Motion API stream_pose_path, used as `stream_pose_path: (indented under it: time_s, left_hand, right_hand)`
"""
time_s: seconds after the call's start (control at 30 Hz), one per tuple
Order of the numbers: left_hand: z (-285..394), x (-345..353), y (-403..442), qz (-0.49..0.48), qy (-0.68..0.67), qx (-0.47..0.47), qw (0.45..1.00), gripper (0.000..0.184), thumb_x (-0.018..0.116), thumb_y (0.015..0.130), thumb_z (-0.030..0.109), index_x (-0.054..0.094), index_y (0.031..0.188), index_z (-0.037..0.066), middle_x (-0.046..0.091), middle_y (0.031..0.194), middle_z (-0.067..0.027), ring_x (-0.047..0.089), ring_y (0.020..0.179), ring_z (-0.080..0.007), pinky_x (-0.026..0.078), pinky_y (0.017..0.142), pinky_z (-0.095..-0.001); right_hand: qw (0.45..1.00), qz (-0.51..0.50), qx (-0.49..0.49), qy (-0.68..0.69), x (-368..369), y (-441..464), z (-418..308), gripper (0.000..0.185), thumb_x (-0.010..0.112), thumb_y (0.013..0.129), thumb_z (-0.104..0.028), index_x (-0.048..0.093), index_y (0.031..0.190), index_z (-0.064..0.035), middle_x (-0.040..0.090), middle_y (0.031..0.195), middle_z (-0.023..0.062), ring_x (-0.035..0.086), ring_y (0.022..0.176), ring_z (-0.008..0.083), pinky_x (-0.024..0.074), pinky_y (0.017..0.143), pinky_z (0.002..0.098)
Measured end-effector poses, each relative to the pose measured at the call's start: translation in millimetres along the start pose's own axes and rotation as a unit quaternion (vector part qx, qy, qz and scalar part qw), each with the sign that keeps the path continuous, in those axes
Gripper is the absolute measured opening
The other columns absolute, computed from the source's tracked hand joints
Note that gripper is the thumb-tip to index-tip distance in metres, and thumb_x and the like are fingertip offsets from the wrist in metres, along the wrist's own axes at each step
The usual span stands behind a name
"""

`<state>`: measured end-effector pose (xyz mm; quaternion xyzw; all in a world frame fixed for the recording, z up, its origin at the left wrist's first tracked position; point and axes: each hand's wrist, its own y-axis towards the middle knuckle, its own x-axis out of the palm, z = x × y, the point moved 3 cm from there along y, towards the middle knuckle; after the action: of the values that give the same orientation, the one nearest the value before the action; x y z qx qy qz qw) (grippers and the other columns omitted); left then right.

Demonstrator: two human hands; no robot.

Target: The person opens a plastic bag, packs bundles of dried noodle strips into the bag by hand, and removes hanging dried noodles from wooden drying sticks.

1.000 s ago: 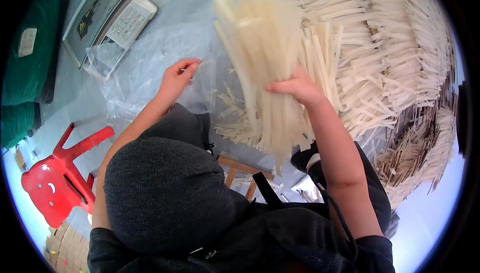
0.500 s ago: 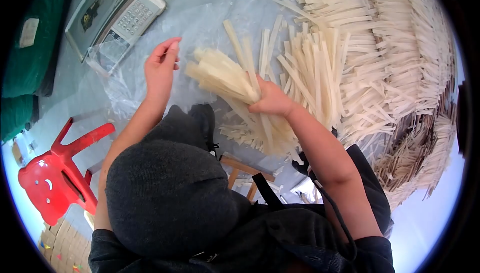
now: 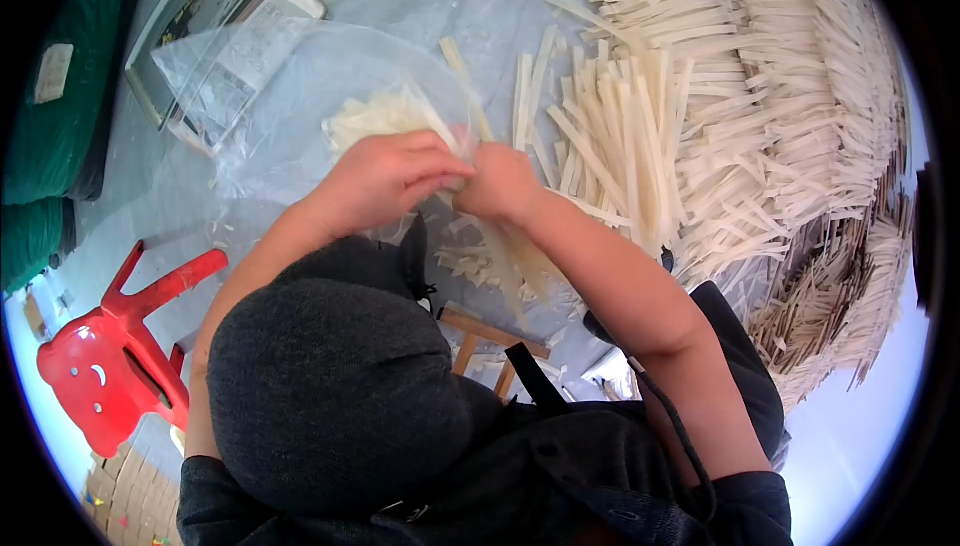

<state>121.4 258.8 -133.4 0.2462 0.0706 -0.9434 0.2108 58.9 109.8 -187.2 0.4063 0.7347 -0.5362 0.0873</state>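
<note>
Head view: strip bundle [image 3: 372, 124] meets clear plastic [image 3: 350, 56], frame centre

Position: the bundle lies slantwise just above centre. Its pale upper end shows through the clear plastic; its lower ends trail below your hands. Whether that upper end is inside the plastic or only behind it, I cannot tell.

Hands: your right hand [image 3: 500, 184], at centre, has its fingers clenched around the bundle. Your left hand [image 3: 390, 176], just beside it, has its fingers drawn together, apparently pinching the plastic's edge; the contact is partly hidden.

Handling notes (judgement):
1. Hold the right grip firm but not crushing; the strips look thin and could fan out or snap.
2. Spread the edge wide with your left fingers, so no strip tip catches or pierces the film.
3. Feed along the bundle's length, not across it, and gather the trailing ends first.
4. Mind the slack film lying over part of the scale [image 3: 228, 8] at upper left; a sharp tug may snag there.
5. Steer your right forearm clear of the loose strips [image 3: 635, 136] right of centre.
</note>
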Motion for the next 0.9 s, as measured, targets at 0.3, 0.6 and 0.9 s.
stream_pose_path:
  time_s: [0.3,0.6,0.9]
  left_hand:
    - [1,-12,9,0.052,-0.091,0.007,0.994,0.02,0.063,0.09,0.007,0.068,0.11,0.006,0.066,0.094,-0.0068,0.062,0.084,-0.0184,0.048,0.072,-0.0287]
    - [-28,-40,-33,0.375,-0.101,-0.11,0.915,0.033,0.063,0.092,0.019,0.06,0.123,0.007,0.063,0.117,-0.0072,0.061,0.104,-0.0184,0.048,0.088,-0.034]
    - [-119,59,-82,0.225,-0.73,-0.323,0.559,0.074,0.058,0.092,0.054,0.038,0.142,0.003,0.054,0.131,-0.0174,0.054,0.116,-0.0269,0.042,0.1,-0.0379]
  right_hand:
    - [0.935,-0.087,-0.114,0.326,-1,20,24,0.08,0.077,0.062,-0.026,0.049,0.133,-0.0042,0.063,0.113,0.0173,0.061,0.104,0.0283,0.0487,0.091,0.0368]
    - [0.836,-0.103,-0.046,0.538,10,28,43,0.062,0.077,0.069,-0.013,0.055,0.127,-0.0043,0.065,0.11,0.0104,0.064,0.093,0.0201,0.0532,0.084,0.0347]
    - [0.787,-0.094,-0.052,0.608,16,37,35,0.062,0.076,0.07,-0.002,0.054,0.128,-0.002,0.066,0.107,0.0119,0.066,0.095,0.0206,0.0544,0.084,0.0347]
